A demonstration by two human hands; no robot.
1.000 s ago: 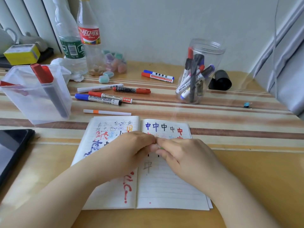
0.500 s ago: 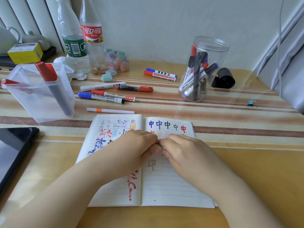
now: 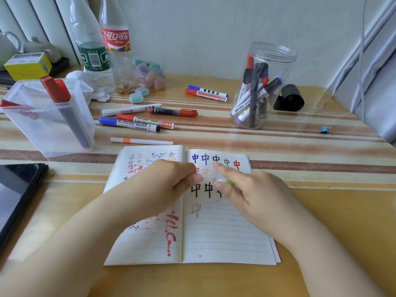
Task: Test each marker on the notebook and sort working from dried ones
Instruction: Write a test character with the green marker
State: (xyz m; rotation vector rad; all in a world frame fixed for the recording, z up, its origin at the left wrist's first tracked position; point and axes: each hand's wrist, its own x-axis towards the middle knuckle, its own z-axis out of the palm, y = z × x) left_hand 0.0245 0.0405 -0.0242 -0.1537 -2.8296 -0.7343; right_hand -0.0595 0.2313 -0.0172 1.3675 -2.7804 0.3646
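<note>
An open lined notebook (image 3: pixel 225 232) lies in front of me, its pages covered with test marks in blue, black, red and orange. Above its right page both hands hold a thin marker with a green part (image 3: pixel 230 182). My right hand (image 3: pixel 257 196) pinches the green end between thumb and forefinger. My left hand (image 3: pixel 158 185) grips the other end, which its curled fingers hide. Only a pale blurred stretch shows between the hands.
A clear round jar (image 3: pixel 263 86) holds several markers at the back right. A clear square container (image 3: pixel 49 118) with red-capped markers stands at the left. Loose markers (image 3: pixel 137 122) and an orange-banded pen (image 3: pixel 141 141) lie behind the notebook. A tablet (image 3: pixel 17 189) is far left, two bottles (image 3: pixel 92 50) at the back.
My hands, pressed together around the green marker before, have drawn a little apart. The black marks under them now show.
</note>
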